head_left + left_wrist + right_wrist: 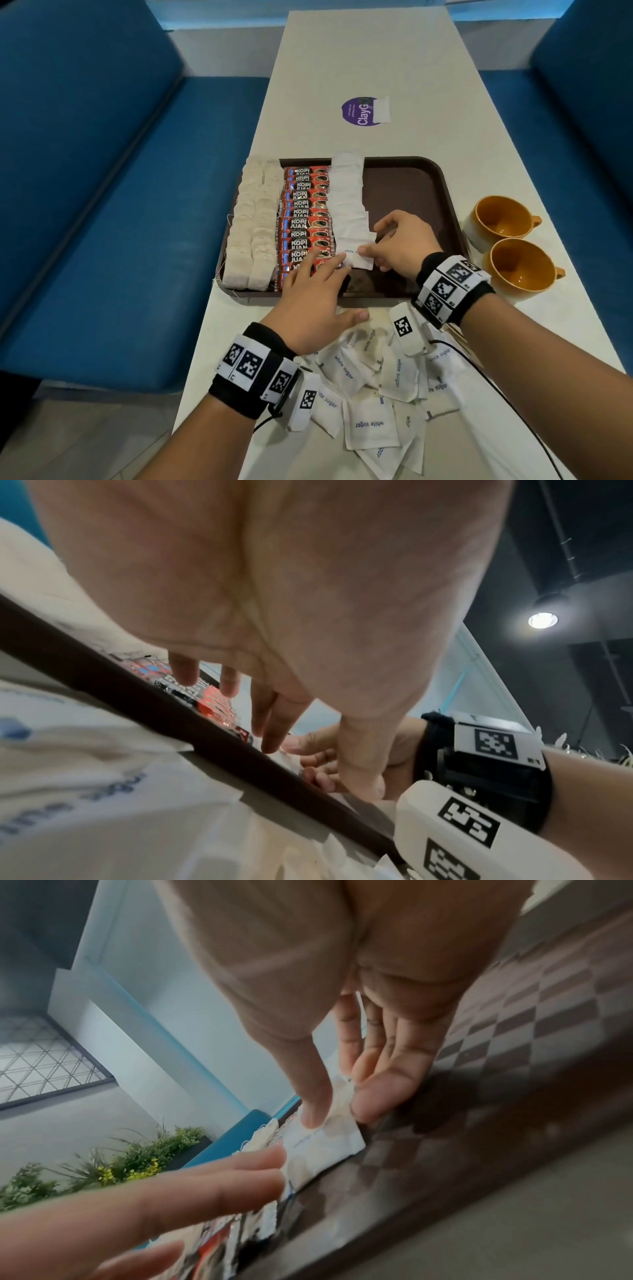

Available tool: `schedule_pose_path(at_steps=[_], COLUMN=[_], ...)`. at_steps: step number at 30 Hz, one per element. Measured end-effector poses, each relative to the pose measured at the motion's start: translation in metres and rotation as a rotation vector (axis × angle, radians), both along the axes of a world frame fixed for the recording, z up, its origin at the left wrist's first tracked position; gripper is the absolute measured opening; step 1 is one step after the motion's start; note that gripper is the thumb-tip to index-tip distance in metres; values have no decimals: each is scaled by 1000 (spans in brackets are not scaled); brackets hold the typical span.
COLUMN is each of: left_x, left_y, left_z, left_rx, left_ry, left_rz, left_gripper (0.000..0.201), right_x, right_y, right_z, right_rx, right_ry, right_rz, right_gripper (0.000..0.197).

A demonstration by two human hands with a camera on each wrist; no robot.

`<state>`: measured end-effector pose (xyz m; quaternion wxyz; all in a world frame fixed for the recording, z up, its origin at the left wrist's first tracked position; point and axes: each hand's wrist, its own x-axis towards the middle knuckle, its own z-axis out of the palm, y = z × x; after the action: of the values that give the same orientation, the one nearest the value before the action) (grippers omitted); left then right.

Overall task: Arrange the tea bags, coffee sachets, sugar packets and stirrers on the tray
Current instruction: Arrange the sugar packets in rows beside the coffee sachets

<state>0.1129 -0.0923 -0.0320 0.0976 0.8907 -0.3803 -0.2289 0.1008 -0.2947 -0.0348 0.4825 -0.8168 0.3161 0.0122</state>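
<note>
When read from the left, first met on the brown tray point(411, 178): tea bags point(251, 226) in two columns, each one overlapping the next, likely for fitting many and for easy picking. Just beside them, one column of red coffee sachets point(301, 219), overlapped in same way, with the name showing.

Laid flat on the near end of this column: left grip point(315, 294), released, fingers straight and pressing on the nearest sachets, holding nothing. Seemingly placed so to keep the red column from sliding during building of the neighbour row.

Next to the right, touching the sachets: a white column of sugar packets point(347, 198), running from the far rim toward the near one. At its near end, the nearest sugar packet point(356, 255), pinched between thumb and fingers of right grip point(400, 243), low over the tray floor and partly over the packet behind. Held by the right edge, probably to square it with the row before letting go. Right part of the tray bare, perhaps kept for the stirrers.

On the table point(342, 51), in front of the tray: loose sugar packets point(370, 394) in a pile, not yet arranged, close at hand for quick picking. Off the tray at far right, on the table: two orange cups point(503, 219). Stirrers not clearly made out; maybe under the right wrist, cannot tell.
</note>
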Motion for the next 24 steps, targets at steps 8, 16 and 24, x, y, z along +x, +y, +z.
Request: schedule_pose_path(at_steps=[8,16,24], left_x=[0,0,1], left_y=[-1,-7,-9], left_z=[-7,-9,-11], left_rx=[16,-16,-17], left_ry=[-11,-31,-15], left_rz=[14,-13,-13], left_gripper=[86,87,89], right_x=[-2,1,6], right_y=[-2,-8,-7], right_z=[-1,-2,-1], right_rx=[21,-84,-69], right_ry=[-13,-48,-87], right_rz=[-1,40,11], right_gripper=[27,22,18])
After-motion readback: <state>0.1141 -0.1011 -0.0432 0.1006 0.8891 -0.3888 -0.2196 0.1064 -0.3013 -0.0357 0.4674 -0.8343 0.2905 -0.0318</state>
